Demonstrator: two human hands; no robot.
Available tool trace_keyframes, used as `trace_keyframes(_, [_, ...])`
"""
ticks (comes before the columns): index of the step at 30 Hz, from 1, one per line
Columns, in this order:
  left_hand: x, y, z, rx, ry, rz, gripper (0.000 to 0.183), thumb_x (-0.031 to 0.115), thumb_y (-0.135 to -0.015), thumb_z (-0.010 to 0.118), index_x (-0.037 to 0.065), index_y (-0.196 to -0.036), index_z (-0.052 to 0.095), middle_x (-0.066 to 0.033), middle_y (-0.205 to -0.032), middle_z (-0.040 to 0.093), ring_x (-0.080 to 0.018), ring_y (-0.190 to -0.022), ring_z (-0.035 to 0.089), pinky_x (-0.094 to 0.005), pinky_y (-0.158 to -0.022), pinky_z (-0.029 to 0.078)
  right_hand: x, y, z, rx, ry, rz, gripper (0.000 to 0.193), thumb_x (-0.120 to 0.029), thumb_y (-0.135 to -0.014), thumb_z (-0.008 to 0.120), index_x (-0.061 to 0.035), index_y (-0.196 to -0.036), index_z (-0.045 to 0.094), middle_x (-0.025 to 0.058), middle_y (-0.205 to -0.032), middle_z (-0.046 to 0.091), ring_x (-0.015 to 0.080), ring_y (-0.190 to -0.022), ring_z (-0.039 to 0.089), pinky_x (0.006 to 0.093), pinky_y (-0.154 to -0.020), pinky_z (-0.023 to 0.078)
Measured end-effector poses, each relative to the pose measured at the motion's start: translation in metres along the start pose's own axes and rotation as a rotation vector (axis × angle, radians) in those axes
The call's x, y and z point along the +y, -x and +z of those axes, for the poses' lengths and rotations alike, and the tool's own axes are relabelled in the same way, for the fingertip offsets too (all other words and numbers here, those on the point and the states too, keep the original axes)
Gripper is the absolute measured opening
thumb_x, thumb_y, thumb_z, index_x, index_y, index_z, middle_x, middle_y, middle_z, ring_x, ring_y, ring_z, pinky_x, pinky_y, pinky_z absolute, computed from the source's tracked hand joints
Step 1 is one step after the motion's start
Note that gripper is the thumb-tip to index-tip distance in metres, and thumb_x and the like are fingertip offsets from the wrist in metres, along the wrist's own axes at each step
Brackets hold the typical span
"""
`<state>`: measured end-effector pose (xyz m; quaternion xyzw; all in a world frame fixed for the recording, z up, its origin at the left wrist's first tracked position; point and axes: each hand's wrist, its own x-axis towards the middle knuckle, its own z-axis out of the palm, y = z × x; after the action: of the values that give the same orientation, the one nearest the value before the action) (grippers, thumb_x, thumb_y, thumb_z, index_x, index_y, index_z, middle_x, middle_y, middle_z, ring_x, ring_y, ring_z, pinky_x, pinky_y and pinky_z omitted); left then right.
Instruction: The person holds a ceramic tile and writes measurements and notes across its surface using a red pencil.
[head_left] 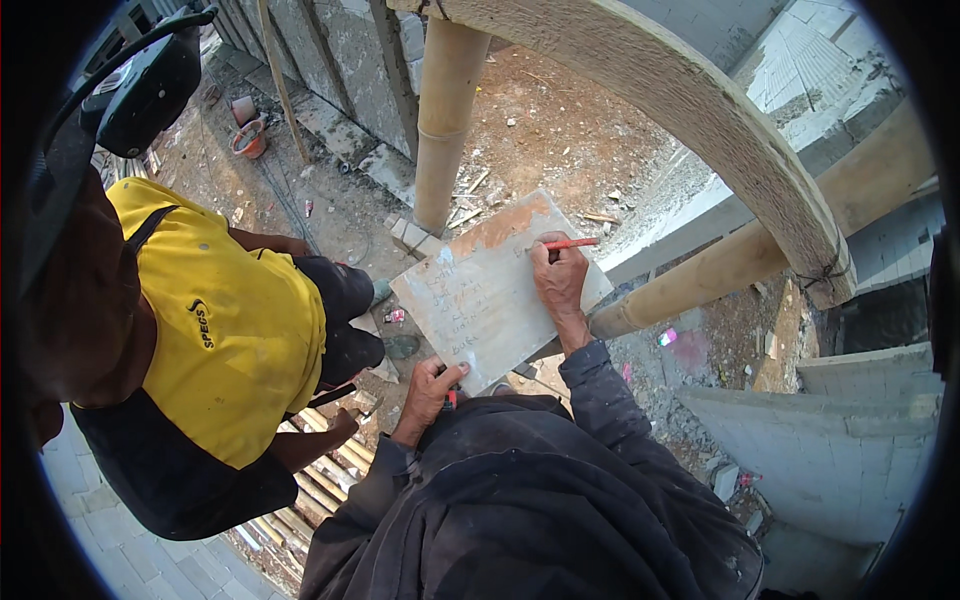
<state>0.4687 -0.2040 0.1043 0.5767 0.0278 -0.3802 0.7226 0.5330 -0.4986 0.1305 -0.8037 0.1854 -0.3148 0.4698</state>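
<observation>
A flat, pale board (515, 325) with handwriting and a brown-stained far edge is held tilted in front of me. My left hand (428, 395) grips its near left corner, thumb on top and fingers beneath. Beside those fingers shows a small red and black thing (450, 400), too hidden to name. My right hand (560, 280) rests on the board's right part, closed around a red pencil (572, 243). One end of the pencil points left at the writing surface; the other sticks out past the hand to the right.
A co-worker in a yellow and black shirt (220, 320) stands close on my left. A bamboo post (447, 130) rises beyond the board, and a timber beam (680, 75) arches across the right. Bamboo poles (325, 480) lie lower left. An orange bucket (250, 138) stands farther off.
</observation>
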Motion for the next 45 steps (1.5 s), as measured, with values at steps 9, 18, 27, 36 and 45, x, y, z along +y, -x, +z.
trace_keyframes(9, [0.000,-0.002,0.001,0.003,-0.033,0.044,0.033,0.016,-0.098,0.072,-0.007,-0.121,0.074,-0.0093,-0.112,0.078,-0.0125,-0.100,0.070,-0.0293,-0.091,0.055,0.007,-0.002,0.004,0.111,-0.047,-0.075,0.009,-0.010,-0.092,0.072,-0.0030,-0.096,0.075,0.0038,-0.069,0.067,0.0097,-0.059,0.060,0.0304,-0.056,0.049])
trace_keyframes(18, [0.000,-0.002,0.000,0.011,-0.022,0.015,0.033,0.019,-0.098,0.072,-0.006,-0.119,0.074,-0.0093,-0.109,0.078,-0.0127,-0.095,0.071,-0.0300,-0.083,0.058,0.009,-0.003,0.007,0.094,-0.017,0.047,0.008,-0.010,-0.092,0.070,-0.0032,-0.096,0.072,0.0053,-0.069,0.067,0.0109,-0.060,0.062,0.0315,-0.056,0.049])
trace_keyframes(27, [-0.002,-0.001,-0.002,0.021,-0.021,-0.004,0.032,0.021,-0.098,0.072,-0.004,-0.118,0.074,-0.0089,-0.105,0.078,-0.0129,-0.089,0.072,-0.0289,-0.075,0.060,0.012,-0.001,-0.004,0.066,-0.017,0.039,0.008,-0.010,-0.093,0.070,-0.0031,-0.096,0.072,0.0035,-0.070,0.065,0.0098,-0.060,0.060,0.0310,-0.058,0.050])
trace_keyframes(36, [-0.014,-0.010,-0.011,-0.013,-0.052,0.066,0.035,0.020,-0.098,0.072,-0.009,-0.119,0.073,-0.0125,-0.108,0.078,-0.0162,-0.093,0.074,-0.0315,-0.080,0.061,0.008,-0.015,-0.011,0.084,-0.101,-0.006,0.008,-0.010,-0.094,0.072,-0.0024,-0.096,0.074,0.0010,-0.066,0.063,0.0064,-0.060,0.058,0.0285,-0.056,0.047])
trace_keyframes(45, [-0.007,-0.006,-0.007,-0.001,0.014,-0.037,0.033,0.019,-0.099,0.072,-0.009,-0.116,0.073,-0.0117,-0.105,0.078,-0.0150,-0.090,0.073,-0.0301,-0.075,0.060,0.002,-0.012,-0.012,0.090,-0.056,-0.016,0.008,-0.009,-0.094,0.073,-0.0023,-0.097,0.075,-0.0038,-0.066,0.060,0.0031,-0.060,0.052,0.0258,-0.054,0.043])
